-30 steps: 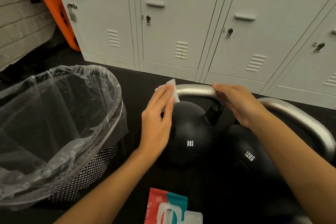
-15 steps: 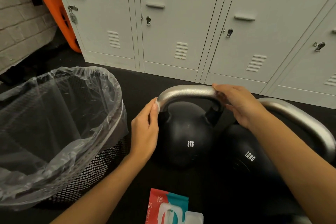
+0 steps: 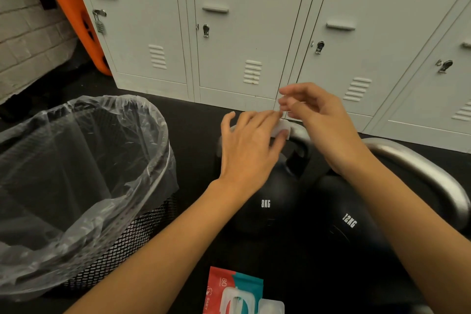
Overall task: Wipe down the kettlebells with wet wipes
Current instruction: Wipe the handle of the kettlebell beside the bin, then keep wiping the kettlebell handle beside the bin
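Observation:
Two black kettlebells stand on the dark floor: the 8KG kettlebell [image 3: 265,196] in the middle and the 12KG kettlebell [image 3: 356,227] to its right, both with silver handles. My left hand [image 3: 247,150] lies over the top of the 8KG handle and presses a white wet wipe [image 3: 281,129] onto it with straight fingers. My right hand [image 3: 313,115] hovers just above the handle's right end, lifted off it, its fingers loosely bent and holding nothing.
A black mesh bin [image 3: 76,186] with a clear plastic liner stands at the left. A red and teal wet wipe pack [image 3: 234,293] lies on the floor at the bottom edge. White lockers [image 3: 242,33] line the back, an orange object [image 3: 74,7] leans at far left.
My left hand has slid with the wipe from the handle's left side up onto its top. My right hand has let go of the handle and risen above it.

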`<action>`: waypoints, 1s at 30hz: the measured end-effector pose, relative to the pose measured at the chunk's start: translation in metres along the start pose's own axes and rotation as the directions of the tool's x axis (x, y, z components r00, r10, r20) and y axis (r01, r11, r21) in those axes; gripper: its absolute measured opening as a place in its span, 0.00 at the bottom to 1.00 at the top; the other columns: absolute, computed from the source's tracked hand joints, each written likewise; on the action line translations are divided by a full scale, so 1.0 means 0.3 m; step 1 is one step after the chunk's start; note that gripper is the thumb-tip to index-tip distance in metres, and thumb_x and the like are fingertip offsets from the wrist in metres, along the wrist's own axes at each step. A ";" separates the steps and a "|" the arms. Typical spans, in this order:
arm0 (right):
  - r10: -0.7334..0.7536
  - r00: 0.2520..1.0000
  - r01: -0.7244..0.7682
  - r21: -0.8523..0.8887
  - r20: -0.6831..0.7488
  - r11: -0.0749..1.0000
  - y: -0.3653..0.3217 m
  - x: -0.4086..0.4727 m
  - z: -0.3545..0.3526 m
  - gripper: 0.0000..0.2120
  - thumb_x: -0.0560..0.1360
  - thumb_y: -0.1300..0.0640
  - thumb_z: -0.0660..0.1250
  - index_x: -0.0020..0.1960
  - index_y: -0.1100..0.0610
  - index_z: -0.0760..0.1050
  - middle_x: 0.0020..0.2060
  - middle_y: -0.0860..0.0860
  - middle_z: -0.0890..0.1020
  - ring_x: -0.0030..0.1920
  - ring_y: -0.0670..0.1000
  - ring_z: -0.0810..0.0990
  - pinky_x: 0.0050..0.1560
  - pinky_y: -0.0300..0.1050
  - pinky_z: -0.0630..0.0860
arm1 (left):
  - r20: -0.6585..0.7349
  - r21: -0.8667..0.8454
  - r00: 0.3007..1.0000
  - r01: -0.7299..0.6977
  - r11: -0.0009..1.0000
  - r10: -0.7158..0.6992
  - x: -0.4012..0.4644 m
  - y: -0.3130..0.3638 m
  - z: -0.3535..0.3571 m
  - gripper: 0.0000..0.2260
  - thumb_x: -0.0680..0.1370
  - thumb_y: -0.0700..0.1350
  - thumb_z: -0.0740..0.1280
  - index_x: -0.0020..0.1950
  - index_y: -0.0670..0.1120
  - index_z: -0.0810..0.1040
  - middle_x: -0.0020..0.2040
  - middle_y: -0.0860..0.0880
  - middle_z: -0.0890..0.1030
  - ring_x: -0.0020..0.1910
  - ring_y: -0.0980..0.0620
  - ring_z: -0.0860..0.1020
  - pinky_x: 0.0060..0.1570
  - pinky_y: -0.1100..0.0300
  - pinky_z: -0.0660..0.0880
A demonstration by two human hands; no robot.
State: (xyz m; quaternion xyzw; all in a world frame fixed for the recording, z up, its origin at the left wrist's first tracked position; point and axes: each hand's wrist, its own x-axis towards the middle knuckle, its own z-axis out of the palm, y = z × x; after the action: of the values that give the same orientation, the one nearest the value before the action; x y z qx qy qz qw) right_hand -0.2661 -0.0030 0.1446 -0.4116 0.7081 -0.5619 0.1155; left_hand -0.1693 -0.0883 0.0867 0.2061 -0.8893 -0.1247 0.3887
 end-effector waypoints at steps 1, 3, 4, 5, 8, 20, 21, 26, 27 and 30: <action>-0.007 0.999 0.007 -0.007 0.049 1.000 -0.003 0.000 0.014 0.10 0.81 0.61 0.62 0.57 0.50 0.78 0.52 0.48 0.83 0.53 0.42 0.81 0.53 0.34 0.77 | 0.005 -0.065 0.999 0.040 0.997 -0.040 -0.002 -0.005 -0.002 0.17 0.78 0.53 0.65 0.65 0.50 0.75 0.64 0.55 0.76 0.63 0.55 0.72 0.69 0.50 0.58; 0.003 0.992 0.001 -0.038 0.125 0.999 -0.004 0.000 0.041 0.10 0.83 0.60 0.60 0.60 0.51 0.76 0.53 0.48 0.82 0.54 0.42 0.80 0.46 0.30 0.76 | 0.011 -0.269 0.992 0.122 0.955 -0.124 -0.020 -0.025 -0.009 0.20 0.76 0.52 0.69 0.66 0.47 0.73 0.66 0.53 0.73 0.64 0.55 0.71 0.68 0.50 0.63; 0.014 0.986 -0.004 -0.064 0.165 0.998 -0.004 -0.002 0.056 0.10 0.83 0.59 0.60 0.61 0.51 0.76 0.54 0.48 0.81 0.54 0.42 0.79 0.43 0.28 0.75 | -0.002 -0.373 0.986 0.154 0.915 -0.167 -0.035 -0.038 -0.015 0.22 0.74 0.51 0.71 0.66 0.47 0.72 0.66 0.53 0.71 0.65 0.54 0.71 0.67 0.49 0.66; 0.016 0.979 0.006 -0.108 0.202 0.994 -0.003 -0.004 0.070 0.11 0.83 0.57 0.60 0.62 0.52 0.76 0.55 0.48 0.81 0.53 0.41 0.79 0.44 0.29 0.75 | -0.020 -0.443 0.977 0.183 0.878 -0.214 -0.053 -0.051 -0.023 0.24 0.73 0.51 0.72 0.66 0.47 0.70 0.65 0.55 0.70 0.64 0.55 0.71 0.66 0.49 0.68; -0.037 0.961 0.146 -0.389 0.273 0.910 0.022 0.002 0.091 0.12 0.81 0.51 0.62 0.62 0.48 0.79 0.58 0.42 0.80 0.60 0.42 0.76 0.65 0.45 0.71 | -0.047 -0.464 0.938 0.285 0.839 -0.344 -0.101 -0.091 -0.050 0.28 0.70 0.51 0.75 0.66 0.49 0.68 0.63 0.59 0.67 0.65 0.61 0.67 0.66 0.66 0.64; 0.527 0.841 -0.527 -0.030 0.121 0.849 0.134 0.014 -0.087 0.09 0.78 0.46 0.67 0.51 0.50 0.82 0.57 0.46 0.82 0.62 0.51 0.76 0.62 0.46 0.70 | 0.002 -0.493 0.902 0.376 0.784 -0.431 -0.141 -0.084 -0.098 0.13 0.78 0.44 0.66 0.62 0.51 0.71 0.56 0.62 0.70 0.59 0.66 0.67 0.55 0.80 0.60; 0.557 0.824 -0.559 -0.010 0.107 0.829 0.149 0.011 -0.103 0.10 0.78 0.47 0.67 0.54 0.51 0.82 0.58 0.47 0.81 0.62 0.51 0.76 0.60 0.46 0.70 | 0.000 -0.489 0.907 0.367 0.792 -0.420 -0.137 -0.078 -0.100 0.13 0.78 0.43 0.65 0.62 0.51 0.72 0.56 0.59 0.71 0.58 0.65 0.68 0.54 0.80 0.61; 0.517 0.853 -0.519 0.020 0.066 0.855 0.149 -0.043 -0.147 0.04 0.78 0.56 0.68 0.50 0.49 0.81 0.50 0.47 0.83 0.54 0.49 0.79 0.51 0.41 0.75 | -0.021 -0.473 0.936 0.300 0.829 -0.351 -0.122 -0.043 -0.126 0.09 0.78 0.40 0.64 0.57 0.49 0.75 0.52 0.61 0.72 0.55 0.62 0.69 0.50 0.79 0.63; 0.485 0.873 -0.485 0.006 0.050 0.874 0.137 -0.052 -0.148 0.05 0.78 0.58 0.69 0.49 0.48 0.80 0.51 0.49 0.83 0.54 0.50 0.79 0.50 0.41 0.75 | -0.023 -0.471 0.940 0.290 0.833 -0.340 -0.118 -0.037 -0.131 0.09 0.78 0.39 0.64 0.57 0.48 0.75 0.52 0.60 0.72 0.55 0.62 0.69 0.50 0.78 0.64; 0.364 0.931 -0.362 -0.119 -0.001 0.925 0.091 -0.067 -0.137 0.10 0.76 0.60 0.71 0.52 0.46 0.81 0.54 0.53 0.82 0.56 0.53 0.80 0.51 0.45 0.79 | -0.015 -0.471 0.946 0.280 0.837 -0.325 -0.104 -0.026 -0.145 0.08 0.78 0.39 0.64 0.56 0.47 0.76 0.53 0.57 0.74 0.55 0.59 0.71 0.51 0.76 0.65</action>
State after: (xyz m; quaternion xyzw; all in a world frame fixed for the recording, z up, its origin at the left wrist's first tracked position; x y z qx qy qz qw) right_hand -0.2915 0.0408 0.1283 -0.2854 0.8025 -0.4840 0.2007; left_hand -0.1158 -0.0832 0.0926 0.2512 -0.7706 -0.3829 0.4432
